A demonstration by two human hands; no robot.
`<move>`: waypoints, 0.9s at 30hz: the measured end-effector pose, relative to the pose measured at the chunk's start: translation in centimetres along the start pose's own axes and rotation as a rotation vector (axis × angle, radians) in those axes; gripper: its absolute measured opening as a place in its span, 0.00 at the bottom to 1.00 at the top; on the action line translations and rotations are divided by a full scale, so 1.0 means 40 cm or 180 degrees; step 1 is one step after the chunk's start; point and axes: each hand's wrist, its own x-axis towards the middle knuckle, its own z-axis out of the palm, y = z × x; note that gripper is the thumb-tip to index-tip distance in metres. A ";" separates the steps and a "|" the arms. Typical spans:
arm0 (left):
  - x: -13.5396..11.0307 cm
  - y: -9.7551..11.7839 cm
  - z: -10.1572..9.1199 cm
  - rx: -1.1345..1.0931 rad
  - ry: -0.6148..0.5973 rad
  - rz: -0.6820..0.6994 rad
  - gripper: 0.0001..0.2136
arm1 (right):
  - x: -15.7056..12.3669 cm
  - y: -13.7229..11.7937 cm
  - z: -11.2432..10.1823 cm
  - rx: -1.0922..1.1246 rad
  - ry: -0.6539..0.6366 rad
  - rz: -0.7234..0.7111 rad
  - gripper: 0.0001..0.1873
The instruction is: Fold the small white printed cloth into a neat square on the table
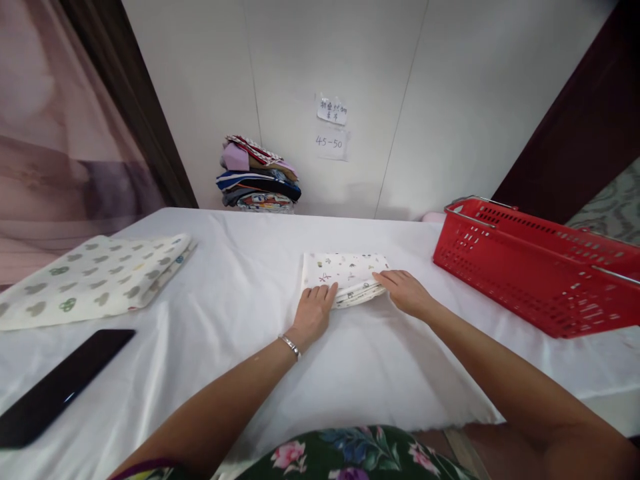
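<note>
- folded cloth [345,269] lies flat on the counter [250,267], left of the red basket [525,267] and near it
- left hand [313,313] and right hand [407,293] both rest on its near edge; fingers [325,291] laid flat, pressing, gripping nothing
- imo keep the edges lined up; smooth outward so the layers don't creep

We cannot read the notes [332,111] on the wall [450,100]: too small. The phone [60,383] and the spotted sheet [95,277] run off the left edge, the basket [540,267] off the right. The table [240,267] hides the foot of the clothes pile [257,175]. Our left hand [314,313] and right hand [406,292] cover the near corners of the cloth [345,270].
</note>
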 end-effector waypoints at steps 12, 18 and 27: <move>0.029 -0.068 -0.086 -0.0264 0.0491 0.0039 0.23 | 0.009 0.020 -0.027 0.0277 0.0154 0.0250 0.36; 0.056 -0.108 -0.162 -0.0515 0.0890 0.0172 0.22 | 0.020 0.036 -0.099 0.0066 0.0393 0.0236 0.33; 0.062 -0.127 -0.385 -0.1874 0.0728 -0.0974 0.26 | -0.005 0.052 -0.294 0.0296 0.0996 0.0035 0.29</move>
